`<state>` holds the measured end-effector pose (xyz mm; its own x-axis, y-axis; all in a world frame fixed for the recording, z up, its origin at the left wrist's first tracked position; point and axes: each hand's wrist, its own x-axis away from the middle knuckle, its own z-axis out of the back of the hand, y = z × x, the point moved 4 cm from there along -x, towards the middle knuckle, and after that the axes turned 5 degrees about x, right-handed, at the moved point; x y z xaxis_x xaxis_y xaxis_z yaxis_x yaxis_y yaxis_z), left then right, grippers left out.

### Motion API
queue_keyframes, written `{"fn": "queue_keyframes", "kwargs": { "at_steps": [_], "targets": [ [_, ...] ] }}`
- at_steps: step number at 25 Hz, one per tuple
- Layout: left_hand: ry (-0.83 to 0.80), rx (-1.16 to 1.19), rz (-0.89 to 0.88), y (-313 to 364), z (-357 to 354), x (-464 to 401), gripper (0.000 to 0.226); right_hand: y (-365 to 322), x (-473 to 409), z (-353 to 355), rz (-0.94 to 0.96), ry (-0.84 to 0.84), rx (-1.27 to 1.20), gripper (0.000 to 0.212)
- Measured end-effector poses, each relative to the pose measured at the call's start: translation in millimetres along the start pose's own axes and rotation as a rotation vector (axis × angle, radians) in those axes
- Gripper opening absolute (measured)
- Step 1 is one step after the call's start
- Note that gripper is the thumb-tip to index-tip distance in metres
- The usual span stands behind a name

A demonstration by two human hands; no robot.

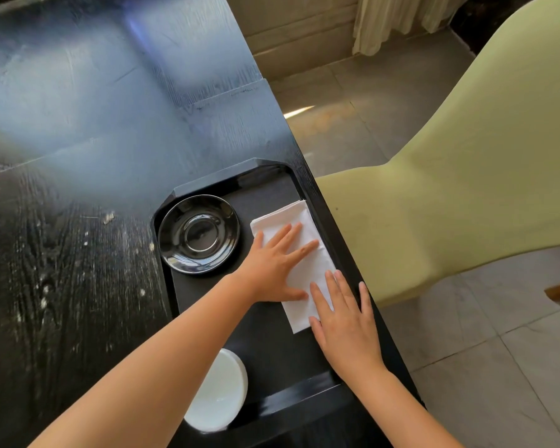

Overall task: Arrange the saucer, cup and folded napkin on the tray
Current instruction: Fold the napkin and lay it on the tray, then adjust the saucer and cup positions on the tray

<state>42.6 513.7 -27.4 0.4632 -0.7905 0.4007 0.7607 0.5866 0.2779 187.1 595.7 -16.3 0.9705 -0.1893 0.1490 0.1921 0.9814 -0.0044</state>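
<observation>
Napkin (299, 250) under 2 flat hands (fingers (299, 250) spread).

Both hands flat on white napkin (299, 221), left hand (277, 265), right hand (345, 328), black tray (272, 347), black saucer (198, 233)

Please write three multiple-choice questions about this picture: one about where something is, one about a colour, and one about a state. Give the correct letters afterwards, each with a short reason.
1. Where on the tray is the saucer?
A. the far left part
B. the near right corner
C. under the napkin

2. What colour is the folded napkin?
A. black
B. white
C. green

3. What are the hands doing?
A. both lie flat on the napkin
B. both lift the saucer
C. one holds a cup

Answers:
1 A, it sits in the far left part, beside the napkin.
2 B, it is white cloth on the black tray.
3 A, the left hand and the right hand press open palms on it.
</observation>
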Motion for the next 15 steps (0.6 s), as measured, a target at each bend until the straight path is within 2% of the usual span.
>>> {"fn": "queue_keyframes", "kwargs": {
  "at_steps": [2,4,6,7,9,11,13,15],
  "targets": [
    [0.07,0.053,0.01,4,8,11,0.082,-1,-6,8,-0.01,0.013,-0.035,0.054],
    [0.284,0.096,0.017,-1,19,35,0.068,-11,-19,18,0.027,0.065,-0.07,0.053],
    [0.476,0.087,0.104,-21,22,69,0.06,-34,-42,28,0.145,0.113,-0.094,0.056],
    [0.495,0.077,0.184,-36,20,86,0.06,-49,-55,30,0.225,0.115,-0.102,0.057],
    [0.378,0.072,0.367,-66,6,112,0.061,-77,-82,26,0.369,0.054,-0.106,0.057],
    [0.227,0.069,0.477,-85,-10,127,0.06,-98,-103,20,0.451,0.0,-0.073,0.056],
    [0.177,0.081,0.479,-92,-19,130,0.059,-105,-114,14,0.485,-0.025,-0.024,0.054],
    [0.193,0.11,0.463,-93,-22,131,0.059,-105,-117,11,0.506,-0.028,0.006,0.053]
  ]
}}
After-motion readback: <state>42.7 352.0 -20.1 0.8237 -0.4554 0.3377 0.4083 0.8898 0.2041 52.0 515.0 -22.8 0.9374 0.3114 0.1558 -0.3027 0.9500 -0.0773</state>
